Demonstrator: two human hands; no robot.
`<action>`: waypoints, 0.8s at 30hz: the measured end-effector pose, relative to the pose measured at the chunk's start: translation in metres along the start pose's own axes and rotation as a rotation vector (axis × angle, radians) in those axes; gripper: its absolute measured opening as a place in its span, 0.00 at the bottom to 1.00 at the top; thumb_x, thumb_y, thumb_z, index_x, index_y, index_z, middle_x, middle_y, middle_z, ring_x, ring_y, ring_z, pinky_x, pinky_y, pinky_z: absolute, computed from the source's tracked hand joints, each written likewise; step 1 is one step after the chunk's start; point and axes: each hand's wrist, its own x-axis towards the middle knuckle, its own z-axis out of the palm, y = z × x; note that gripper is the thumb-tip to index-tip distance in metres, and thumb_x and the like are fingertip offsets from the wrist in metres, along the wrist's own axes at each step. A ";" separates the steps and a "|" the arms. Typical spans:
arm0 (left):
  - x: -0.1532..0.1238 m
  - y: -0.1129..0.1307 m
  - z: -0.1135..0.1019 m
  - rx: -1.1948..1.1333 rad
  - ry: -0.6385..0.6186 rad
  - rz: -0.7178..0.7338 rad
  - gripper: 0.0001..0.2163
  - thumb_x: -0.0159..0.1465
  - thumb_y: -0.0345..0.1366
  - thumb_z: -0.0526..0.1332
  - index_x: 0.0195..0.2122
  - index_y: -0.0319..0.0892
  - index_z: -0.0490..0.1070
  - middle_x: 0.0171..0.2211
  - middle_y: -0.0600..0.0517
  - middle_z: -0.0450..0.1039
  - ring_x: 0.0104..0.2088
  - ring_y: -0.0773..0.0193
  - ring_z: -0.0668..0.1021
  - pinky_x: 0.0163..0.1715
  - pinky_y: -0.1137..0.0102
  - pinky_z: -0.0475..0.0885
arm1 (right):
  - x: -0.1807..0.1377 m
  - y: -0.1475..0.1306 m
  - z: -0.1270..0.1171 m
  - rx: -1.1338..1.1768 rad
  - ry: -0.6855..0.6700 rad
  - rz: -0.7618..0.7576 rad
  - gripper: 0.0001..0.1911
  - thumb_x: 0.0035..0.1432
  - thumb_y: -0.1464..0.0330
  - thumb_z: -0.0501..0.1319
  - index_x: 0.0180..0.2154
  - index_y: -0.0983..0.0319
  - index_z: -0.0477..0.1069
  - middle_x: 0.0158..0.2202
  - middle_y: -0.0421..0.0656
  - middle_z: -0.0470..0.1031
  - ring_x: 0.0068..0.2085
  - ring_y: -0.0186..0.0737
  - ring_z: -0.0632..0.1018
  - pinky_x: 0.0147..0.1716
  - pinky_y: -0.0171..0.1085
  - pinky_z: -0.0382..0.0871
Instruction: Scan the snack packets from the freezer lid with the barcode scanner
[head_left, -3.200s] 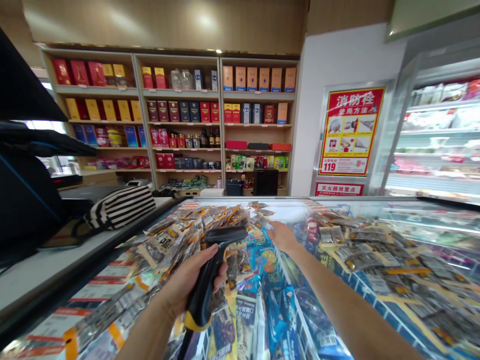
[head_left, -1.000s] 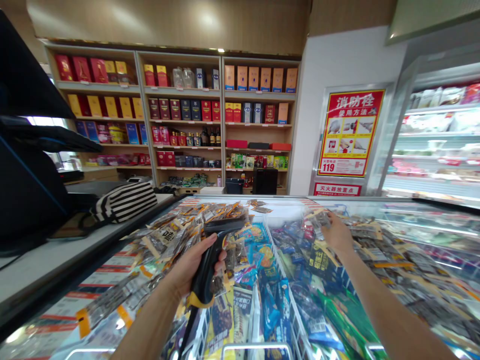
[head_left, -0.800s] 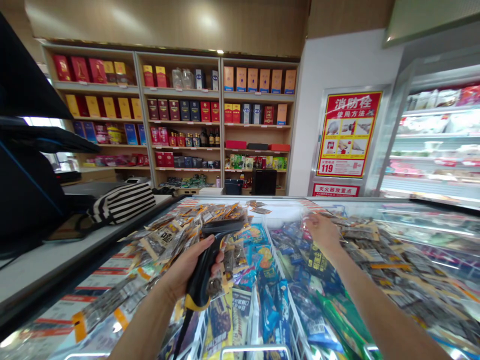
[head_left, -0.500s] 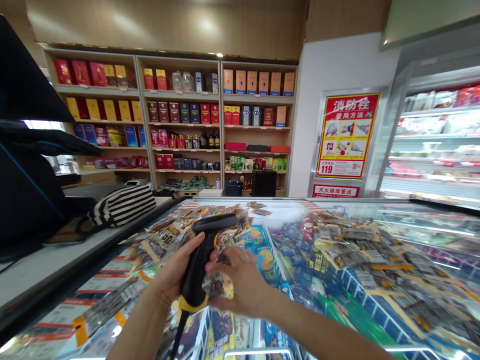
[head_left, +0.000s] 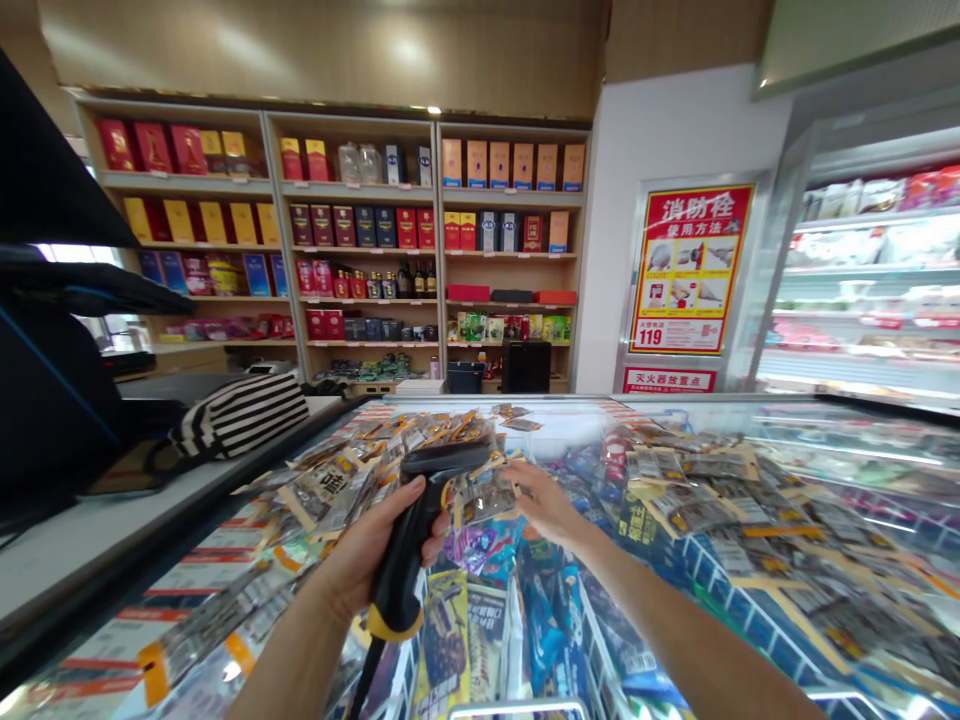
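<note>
A black barcode scanner point(head_left: 405, 560) with a yellow band near its base is gripped in my left hand point(head_left: 367, 550), head up and tilted right, its cable running down. Beside the scanner's head, my right hand point(head_left: 544, 500) pinches the right edge of a small clear snack packet point(head_left: 484, 497) with dark contents. The packet lies close to my left fingertips; whether they touch it I cannot tell. Similar packets point(head_left: 337, 480) lie heaped on the freezer's glass top to the left, and another pile point(head_left: 720, 490) lies on the right.
Under the glass are wire baskets point(head_left: 600, 650) with colourful frozen packages point(head_left: 450, 630). A striped black-and-white bag point(head_left: 247, 415) sits on the left counter, near a dark monitor point(head_left: 52, 160). Shelves of boxes point(head_left: 367, 225) stand behind, with a red fire notice point(head_left: 686, 270) on the right.
My right hand has moved up and to the right with the packet, from beside the scanner's handle to beside its head. The scanner has shifted slightly right and down.
</note>
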 end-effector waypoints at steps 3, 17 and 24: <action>0.002 -0.004 0.002 0.025 -0.028 -0.021 0.14 0.56 0.42 0.52 0.26 0.36 0.68 0.20 0.53 0.65 0.17 0.73 0.66 0.17 0.77 0.60 | 0.005 0.021 -0.005 -0.073 0.130 0.317 0.20 0.50 0.65 0.49 0.44 0.64 0.65 0.43 0.51 0.68 0.45 0.46 0.67 0.42 0.42 0.58; 0.003 -0.012 0.011 0.067 -0.018 -0.050 0.12 0.55 0.42 0.54 0.27 0.36 0.67 0.19 0.52 0.66 0.16 0.72 0.66 0.16 0.76 0.59 | -0.017 0.053 -0.044 0.555 0.220 0.597 0.08 0.43 0.68 0.52 0.30 0.62 0.61 0.19 0.37 0.68 0.21 0.34 0.71 0.19 0.30 0.60; 0.003 -0.015 0.013 0.039 -0.040 -0.067 0.13 0.55 0.42 0.53 0.27 0.36 0.68 0.19 0.52 0.66 0.16 0.72 0.66 0.16 0.76 0.59 | -0.020 0.054 -0.028 0.500 0.173 0.453 0.06 0.42 0.70 0.53 0.29 0.60 0.61 0.23 0.37 0.69 0.26 0.36 0.72 0.23 0.31 0.64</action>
